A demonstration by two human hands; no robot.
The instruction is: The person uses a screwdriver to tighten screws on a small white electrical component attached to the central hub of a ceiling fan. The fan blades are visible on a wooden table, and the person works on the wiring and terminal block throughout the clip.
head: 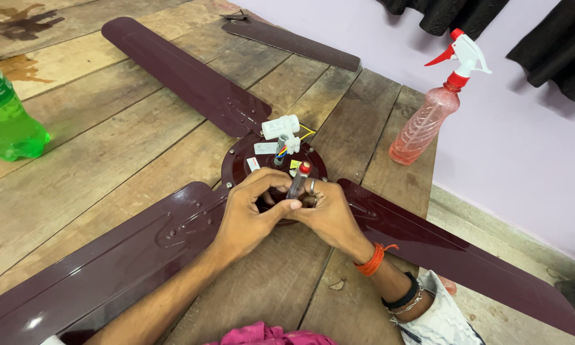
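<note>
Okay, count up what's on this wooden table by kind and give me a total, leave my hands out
Ceiling fan motor hub: 1
Maroon fan blades: 4
White capacitor: 1
Screwdriver with red cap: 1
Green bottle: 1
Pink spray bottle: 1
Total: 9

The maroon ceiling fan with long metal blades has a glossy, smooth painted finish that catches highlights. The desk of broad wooden planks looks matt, rough and stained. The green bottle and the pink spray bottle with ribbed sides are clear, shiny plastic. The small white capacitor box looks like smooth plastic.
</note>
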